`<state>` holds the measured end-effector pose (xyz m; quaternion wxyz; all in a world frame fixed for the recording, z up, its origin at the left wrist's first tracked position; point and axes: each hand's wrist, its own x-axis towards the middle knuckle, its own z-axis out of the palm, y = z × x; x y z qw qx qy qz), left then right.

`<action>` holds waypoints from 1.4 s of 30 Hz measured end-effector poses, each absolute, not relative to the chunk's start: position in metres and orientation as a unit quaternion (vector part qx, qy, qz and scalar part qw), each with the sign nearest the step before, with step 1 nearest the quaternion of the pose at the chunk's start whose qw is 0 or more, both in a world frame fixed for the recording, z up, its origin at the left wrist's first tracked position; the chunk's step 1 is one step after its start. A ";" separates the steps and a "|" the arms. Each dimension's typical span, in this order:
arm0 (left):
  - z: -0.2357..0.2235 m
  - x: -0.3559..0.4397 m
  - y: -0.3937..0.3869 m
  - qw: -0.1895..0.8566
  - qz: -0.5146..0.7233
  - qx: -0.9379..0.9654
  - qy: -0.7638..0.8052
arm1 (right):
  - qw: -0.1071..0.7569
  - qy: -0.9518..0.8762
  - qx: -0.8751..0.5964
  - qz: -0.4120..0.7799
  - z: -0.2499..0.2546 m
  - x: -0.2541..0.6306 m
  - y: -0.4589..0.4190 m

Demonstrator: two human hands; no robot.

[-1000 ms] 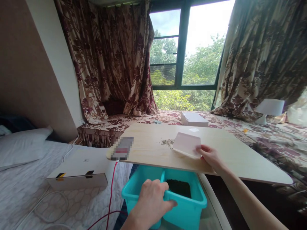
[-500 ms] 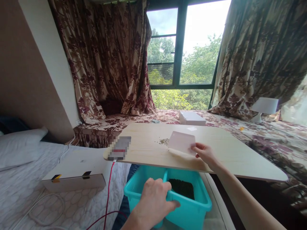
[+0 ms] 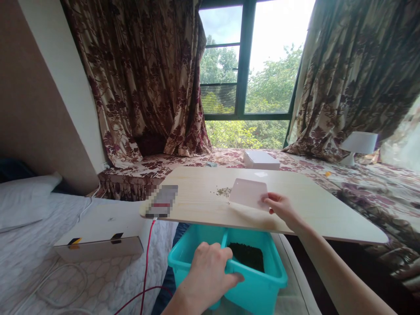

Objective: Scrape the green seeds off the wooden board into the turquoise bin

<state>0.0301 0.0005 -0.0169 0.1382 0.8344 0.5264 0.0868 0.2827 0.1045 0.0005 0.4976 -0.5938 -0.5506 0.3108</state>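
My right hand [image 3: 280,208] pinches the right edge of a flat white card [image 3: 248,194] that stands tilted on the pale wooden tabletop [image 3: 321,205]. A small heap of dark grains [image 3: 223,191] lies just left of the card. My left hand [image 3: 208,273] grips the front rim and middle divider of a turquoise plastic bin [image 3: 259,291] held below the table's near edge. The bin's right compartment holds dark grains [image 3: 247,256].
A blurred flat device [image 3: 162,201] with a red cable [image 3: 146,258] lies on the table's left end. A white box [image 3: 98,229] rests on the quilted bed. Behind are a white box [image 3: 260,159], a white lamp [image 3: 357,145], curtains and a window.
The card and my right hand have slid a little left, toward the heap of grains. The view has tilted up slightly. My left hand keeps its hold on the bin.
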 end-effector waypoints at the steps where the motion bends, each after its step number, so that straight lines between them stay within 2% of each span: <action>1: -0.017 0.030 0.001 0.138 0.087 0.834 0.527 | 0.495 -0.552 -0.594 0.312 0.000 0.284 0.104; 42: -0.016 0.021 0.000 0.141 0.089 0.817 0.552 | 0.494 -0.554 -0.591 0.317 0.000 0.280 0.106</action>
